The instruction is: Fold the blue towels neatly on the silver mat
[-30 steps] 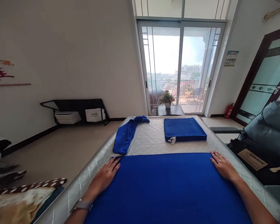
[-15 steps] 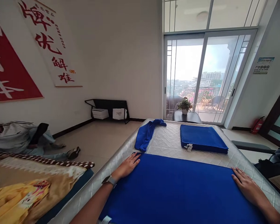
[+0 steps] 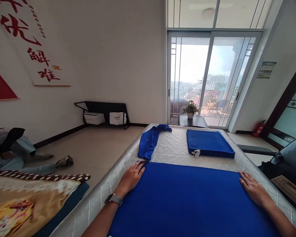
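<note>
A large blue cloth (image 3: 185, 200) lies spread flat on the pale quilted mattress (image 3: 171, 144). My left hand (image 3: 132, 176), with a watch on its wrist, rests flat on the cloth's far left corner, fingers stretched out. At the far right corner, my right hand (image 3: 253, 187) lies with its fingers extended along the edge. Just beyond my left fingertips is a crumpled blue cloth (image 3: 148, 141). Farther off to the right sits a neat stack of folded blue cloths (image 3: 209, 143) with white tags. The near edge of the spread cloth runs out of view.
To the left, a patterned blanket (image 3: 46, 194) covers another low bed, with a seated person (image 3: 17, 148) behind it. A black rack (image 3: 105, 112) stands by the wall. Past the mattress's far end is a potted plant (image 3: 190, 108) on a small table. Dark bags (image 3: 291, 164) are at right.
The view has turned slightly left to right, shifting the room leftward. Both hands stay flat on the far corners of the spread cloth, which looks almost unchanged.
</note>
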`<state>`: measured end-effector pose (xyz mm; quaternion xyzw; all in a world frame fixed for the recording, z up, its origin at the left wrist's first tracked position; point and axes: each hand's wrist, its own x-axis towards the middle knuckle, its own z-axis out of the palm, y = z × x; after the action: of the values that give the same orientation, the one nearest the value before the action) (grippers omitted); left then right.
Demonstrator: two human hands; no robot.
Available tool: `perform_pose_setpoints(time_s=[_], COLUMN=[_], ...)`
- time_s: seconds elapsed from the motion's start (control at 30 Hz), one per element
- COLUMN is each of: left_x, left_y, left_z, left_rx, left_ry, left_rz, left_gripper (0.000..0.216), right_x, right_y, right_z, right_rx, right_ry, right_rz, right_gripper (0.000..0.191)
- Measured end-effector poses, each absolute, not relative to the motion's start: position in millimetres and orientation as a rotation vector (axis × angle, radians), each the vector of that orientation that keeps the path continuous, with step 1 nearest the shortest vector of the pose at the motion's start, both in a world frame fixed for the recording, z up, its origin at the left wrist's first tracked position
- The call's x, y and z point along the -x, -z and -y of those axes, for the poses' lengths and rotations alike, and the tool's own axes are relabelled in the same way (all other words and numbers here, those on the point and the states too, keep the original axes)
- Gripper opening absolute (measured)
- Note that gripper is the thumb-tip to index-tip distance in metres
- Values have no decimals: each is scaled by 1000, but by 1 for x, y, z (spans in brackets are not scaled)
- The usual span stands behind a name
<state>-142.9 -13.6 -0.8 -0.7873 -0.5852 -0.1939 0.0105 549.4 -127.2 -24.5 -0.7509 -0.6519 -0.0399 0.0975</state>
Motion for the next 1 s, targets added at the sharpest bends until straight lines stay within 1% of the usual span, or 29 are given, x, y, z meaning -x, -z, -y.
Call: perform_pose_setpoints(time_s=[0.13,0.2,0.27,0.43,0.53,0.63,0.7,0.8,1.0], left_x=[146,148,149,148,149,151,152,153,155], left_y=[5,8,13,17,17,18,19,21,27], left_z=[14,13,11,9,10,11,12,11,7], left_rx=[2467,2469,2462,2434,2409,2424,2447,2447,2432], left_ry=[577,588,607,622,597,568,538,465,482], left_rz=[1848,1833,1809,1773,1750,1664,1599,1557,1541], left_gripper=[53,52,51,52,52,49,49,49,49], right_x=[-532,-500,-446,-252,-142,-68,-41,-29,-61], right_y=[11,-4,-22,-54,-55,-47,-40,-33,-38], right_z=[127,122,113,92,85,80,76,73,74], right_rx=[2381,2458,2446,2048,1740,1551,1497,1496,1608], right_ry=[329,465,487,35,-206,-342,-386,-424,-437], right_rz=[1914,1795,1729,2079,2269,2334,2332,2320,2322], right_gripper=[68,66,66,66,66,66,66,67,71])
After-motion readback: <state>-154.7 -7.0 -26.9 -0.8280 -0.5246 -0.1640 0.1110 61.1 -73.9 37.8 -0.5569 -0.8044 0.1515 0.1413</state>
